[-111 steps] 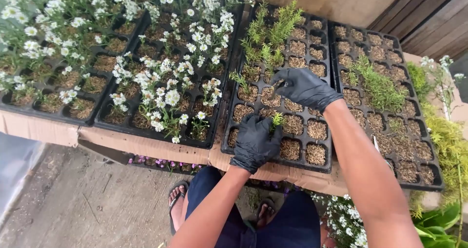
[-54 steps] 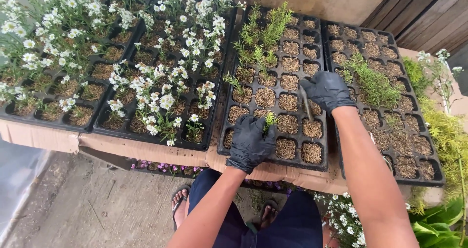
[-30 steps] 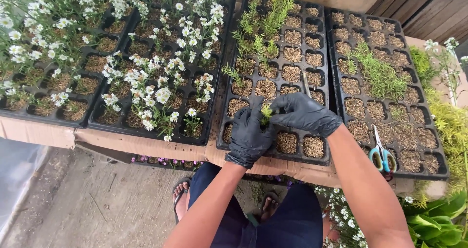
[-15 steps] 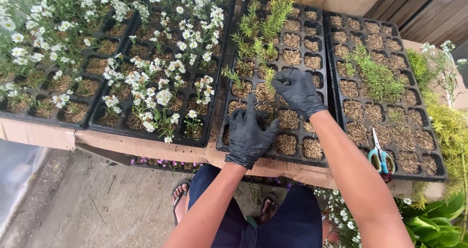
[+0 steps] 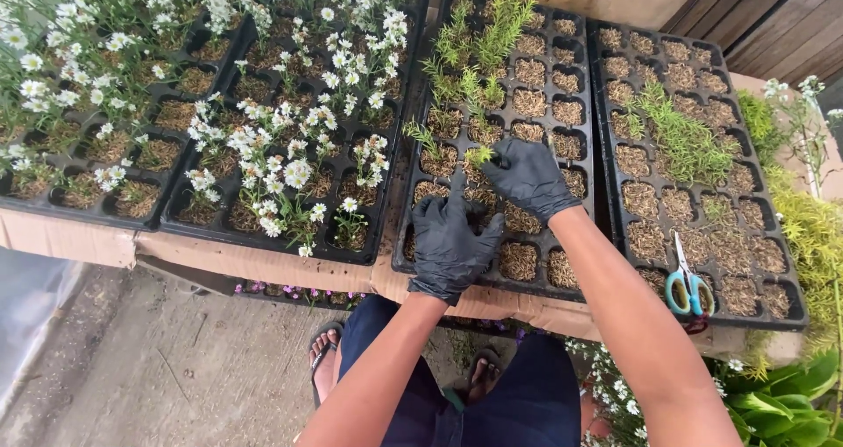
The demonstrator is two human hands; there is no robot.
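- Our right hand (image 5: 527,176), in a black glove, pinches a small green cutting (image 5: 479,155) between thumb and fingertips and sets it into a cell of the middle tray (image 5: 580,140), at 12 o'clock from our left hand.
- Our left hand (image 5: 450,236) lies on the same tray at its 7 o'clock corner; the fingers are spread and it holds nothing that we can see, its forefinger pointing toward the cutting.
- We judge the planting well short of done: green sprigs stand only in the tray's 11 o'clock part, while most cells from the centre to 5 o'clock hold only brown growing mix.
- The right tray (image 5: 786,320), at 3 o'clock, has a patch of green near its upper middle; the rest of its cells look bare.
- We count four black trays: two full of white flowers (image 5: 290,170) at 9 to 10 o'clock, two of cuttings.
- One pair of scissors (image 5: 688,284) with blue-green handles lies on the right tray at 4 o'clock.
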